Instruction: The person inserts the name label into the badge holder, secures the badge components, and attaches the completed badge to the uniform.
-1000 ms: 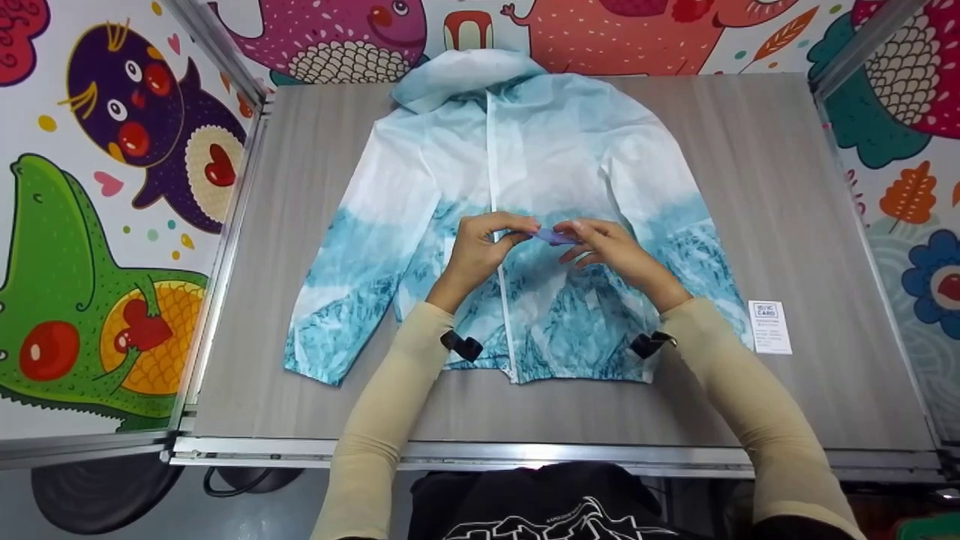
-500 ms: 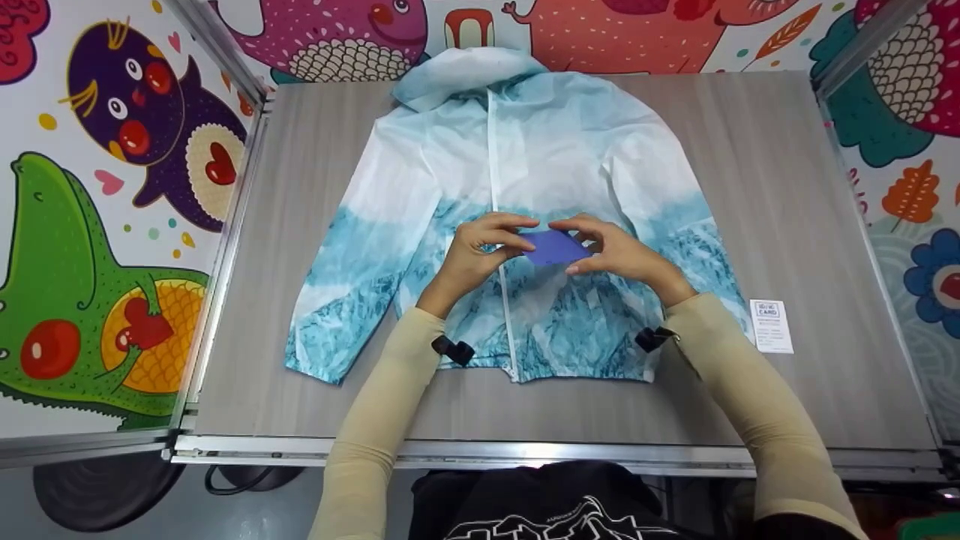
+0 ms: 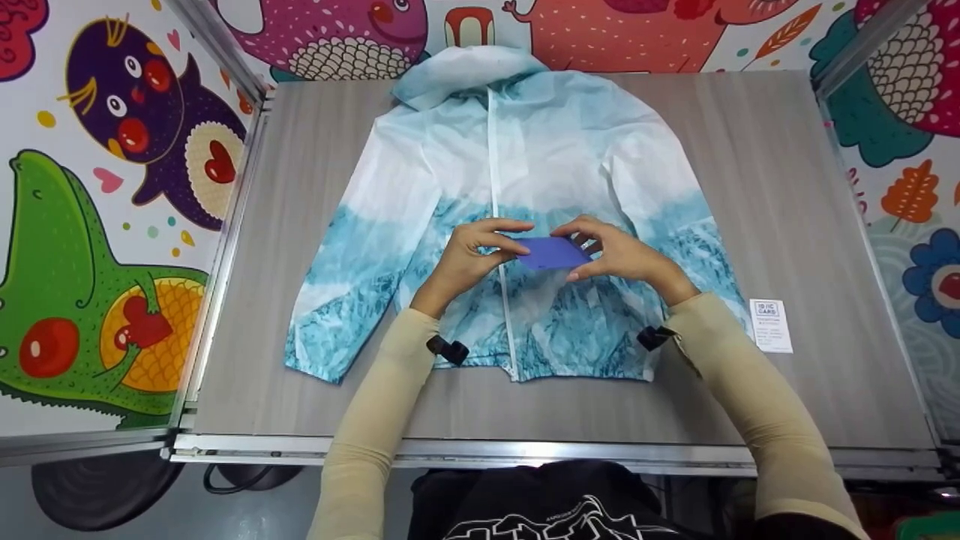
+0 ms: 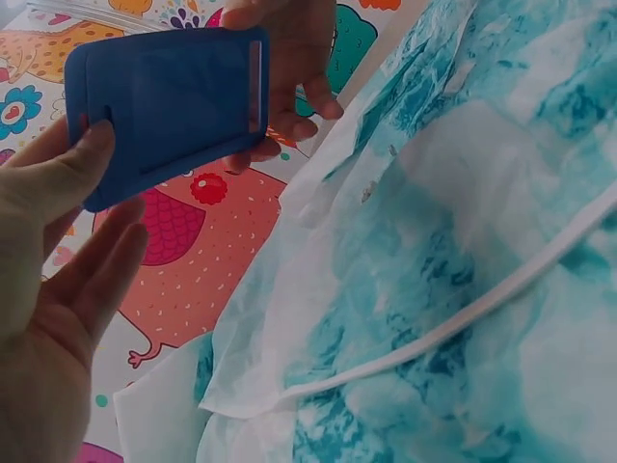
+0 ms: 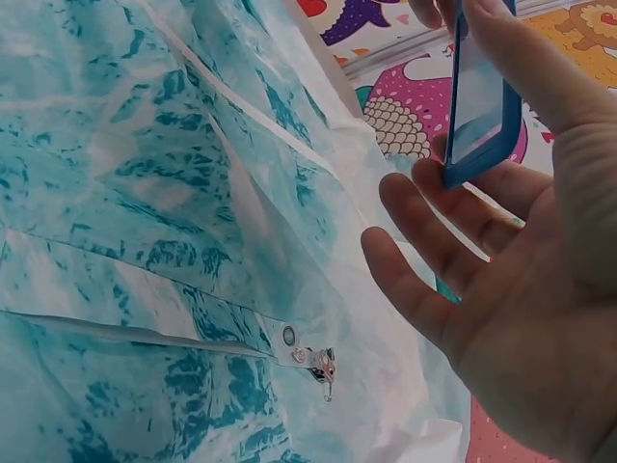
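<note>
A blue-purple card holder (image 3: 555, 253) is held between both hands above the jacket. In the left wrist view the card holder (image 4: 183, 101) shows rounded corners, a raised frame and a slot along one end. My left hand (image 3: 472, 251) pinches its left end, with the thumb (image 4: 92, 159) on the face. My right hand (image 3: 622, 251) holds the opposite end between thumb and index finger; its other fingers (image 5: 424, 241) spread loosely. Beneath lies a hooded white-and-teal jacket (image 3: 540, 165), front up, sleeves out, with a white zip strip (image 3: 493, 150) down its middle.
A small white printed card (image 3: 771, 326) marked "ID/IC CARD" lies by the jacket's right cuff. The wood-grain table (image 3: 285, 150) has a metal front rail (image 3: 525, 452). Cartoon-printed panels (image 3: 112, 225) stand on the left, back and right.
The card holder has turned from nearly edge-on to showing its flat face to the head camera. Both hands have come slightly lower, and the right thumb has swung down below the holder's right end.
</note>
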`<state>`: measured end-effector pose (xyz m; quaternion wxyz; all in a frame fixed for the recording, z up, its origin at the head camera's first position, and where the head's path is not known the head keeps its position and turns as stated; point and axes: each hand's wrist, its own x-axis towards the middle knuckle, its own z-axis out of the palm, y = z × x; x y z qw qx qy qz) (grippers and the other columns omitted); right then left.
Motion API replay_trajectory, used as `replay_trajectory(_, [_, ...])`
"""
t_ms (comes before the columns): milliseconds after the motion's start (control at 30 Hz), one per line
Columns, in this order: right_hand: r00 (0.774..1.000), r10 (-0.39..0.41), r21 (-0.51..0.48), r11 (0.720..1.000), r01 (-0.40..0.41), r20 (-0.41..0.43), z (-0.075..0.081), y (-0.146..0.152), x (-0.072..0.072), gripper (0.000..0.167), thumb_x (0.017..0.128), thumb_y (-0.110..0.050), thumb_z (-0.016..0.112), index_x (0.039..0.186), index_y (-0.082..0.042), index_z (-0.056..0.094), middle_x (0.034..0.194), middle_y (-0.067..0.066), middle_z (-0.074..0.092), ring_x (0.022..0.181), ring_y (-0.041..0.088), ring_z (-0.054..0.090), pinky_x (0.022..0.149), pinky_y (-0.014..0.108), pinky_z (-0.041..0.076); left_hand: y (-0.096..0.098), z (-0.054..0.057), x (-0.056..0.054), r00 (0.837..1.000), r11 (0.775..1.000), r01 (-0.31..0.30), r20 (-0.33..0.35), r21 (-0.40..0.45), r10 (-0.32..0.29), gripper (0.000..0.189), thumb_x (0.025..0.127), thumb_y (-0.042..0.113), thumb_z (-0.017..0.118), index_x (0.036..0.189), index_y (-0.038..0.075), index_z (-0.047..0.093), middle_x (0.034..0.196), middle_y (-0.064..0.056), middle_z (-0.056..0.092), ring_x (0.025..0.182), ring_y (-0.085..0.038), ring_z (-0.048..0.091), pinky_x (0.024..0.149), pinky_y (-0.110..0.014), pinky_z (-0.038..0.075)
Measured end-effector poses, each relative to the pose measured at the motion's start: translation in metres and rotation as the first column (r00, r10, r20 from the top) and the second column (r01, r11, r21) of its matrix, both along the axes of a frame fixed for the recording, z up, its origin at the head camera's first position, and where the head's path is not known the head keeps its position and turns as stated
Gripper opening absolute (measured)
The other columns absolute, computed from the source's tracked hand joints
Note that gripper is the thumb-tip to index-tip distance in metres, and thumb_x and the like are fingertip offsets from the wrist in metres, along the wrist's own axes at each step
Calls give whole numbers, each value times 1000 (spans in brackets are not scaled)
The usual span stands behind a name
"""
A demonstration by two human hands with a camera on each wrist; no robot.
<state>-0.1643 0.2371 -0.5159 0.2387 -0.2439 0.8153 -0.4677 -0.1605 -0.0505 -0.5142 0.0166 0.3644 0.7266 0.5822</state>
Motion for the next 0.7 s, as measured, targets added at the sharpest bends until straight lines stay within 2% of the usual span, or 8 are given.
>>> replay_trajectory(100, [1000, -8, 30, 1000, 8, -7, 0, 0, 1, 70, 81, -23, 83, 142, -16, 50, 137, 12, 49, 117, 32, 52, 101, 55, 44, -1, -1, 1, 999, 999, -4, 46, -35, 6, 15, 90, 4, 68, 99, 7, 80, 133, -16, 64, 123, -30, 62, 98, -36, 55])
replay_trajectory(200, [996, -58, 53, 997, 61, -64, -2, -2, 3, 73, 78, -25, 85, 141, -14, 49, 137, 12, 51, 114, 31, 53, 98, 53, 45, 1, -4, 2, 986, 997, -52, 155, -60, 61, 19, 95, 1, 62, 103, 5, 78, 138, -14, 61, 119, -29, 65, 96, -39, 56])
replay_trajectory(267, [986, -110, 56, 992, 117, -123, -3, -3, 4, 76, 76, -28, 86, 140, -14, 48, 136, 12, 52, 112, 30, 53, 96, 52, 45, 4, -7, 2, 954, 993, -111, 276, -43, 118, 26, 99, -1, 52, 110, 3, 75, 139, -14, 60, 112, -29, 68, 93, -41, 57])
replay_trajectory(333, [970, -160, 53, 984, 173, -184, -5, -5, 5, 78, 75, -28, 88, 140, -13, 48, 136, 12, 53, 111, 30, 53, 95, 50, 44, 9, -9, 4, 902, 982, -186, 393, -19, 179, 29, 101, 2, 47, 120, 3, 69, 137, -15, 60, 103, -27, 71, 89, -40, 59])
replay_trajectory(400, [949, -197, 54, 975, 217, -248, -6, -8, 7, 80, 73, -29, 88, 140, -12, 47, 135, 13, 53, 111, 30, 53, 94, 50, 45, 13, -10, 6, 845, 965, -261, 481, -12, 234, 31, 101, 7, 50, 129, 4, 63, 130, -17, 62, 95, -25, 72, 85, -38, 60])
replay_trajectory(467, [923, -219, 64, 966, 251, -317, -8, -10, 9, 81, 72, -29, 89, 140, -11, 47, 134, 14, 53, 110, 31, 53, 93, 50, 45, 17, -9, 7, 802, 947, -318, 519, -50, 296, 35, 98, 13, 60, 133, 6, 60, 119, -17, 66, 84, -19, 73, 79, -36, 61])
replay_trajectory(567, [886, -223, 97, 954, 284, -406, -11, -13, 11, 82, 72, -29, 89, 140, -10, 47, 133, 16, 53, 112, 31, 54, 93, 51, 47, 21, -7, 9, 766, 924, -364, 526, -119, 370, 39, 91, 16, 71, 128, 4, 62, 102, -17, 69, 75, -13, 70, 75, -41, 61])
replay_trajectory(700, [868, -198, 138, 947, 289, -455, -12, -14, 13, 81, 73, -29, 89, 140, -11, 48, 134, 16, 53, 118, 32, 53, 97, 52, 47, 22, -7, 8, 744, 909, -388, 530, -152, 406, 34, 90, 11, 72, 121, 2, 66, 92, -14, 69, 69, -11, 67, 77, -51, 59])
